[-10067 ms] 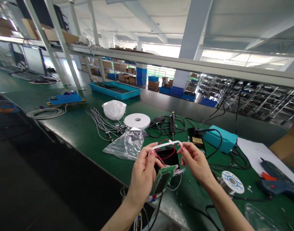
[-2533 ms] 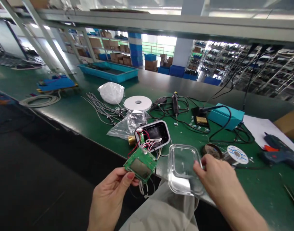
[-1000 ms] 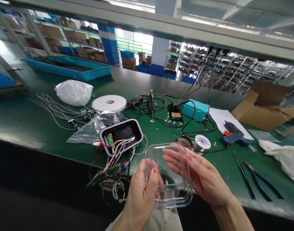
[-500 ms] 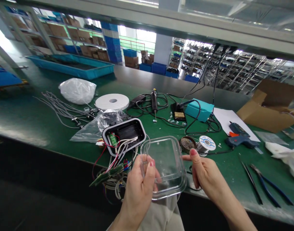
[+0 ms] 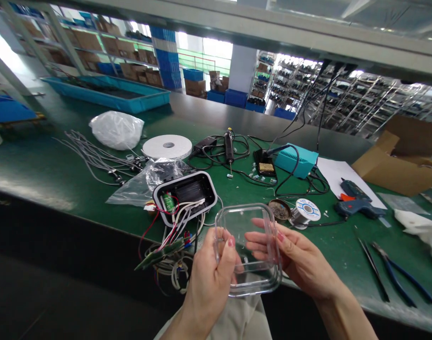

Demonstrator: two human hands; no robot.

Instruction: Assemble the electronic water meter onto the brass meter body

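Observation:
A clear plastic cover (image 5: 244,222) with rounded corners is held upright in front of me, over the bench's front edge. My left hand (image 5: 210,278) grips its left rim, thumb on the inner face. My right hand (image 5: 293,259) rests on its right side, with fingers reaching behind and inside it. To the left lies an opened white-rimmed black housing (image 5: 185,193) on the green bench (image 5: 53,170). Red and white wires run from it to a green circuit board (image 5: 159,252) that hangs over the edge.
Behind the cover are a solder spool (image 5: 307,210), a tin (image 5: 279,210), a teal soldering station (image 5: 296,160) and black cables. A blue glue gun (image 5: 355,200) and pliers (image 5: 396,274) lie right. A plastic bag (image 5: 148,182), tape roll (image 5: 168,146) and grey wires (image 5: 95,158) lie left.
My right hand, off the cover half a second ago, has come back onto its right side. The cover has tilted more upright. Earlier my left hand let go of the circuit board.

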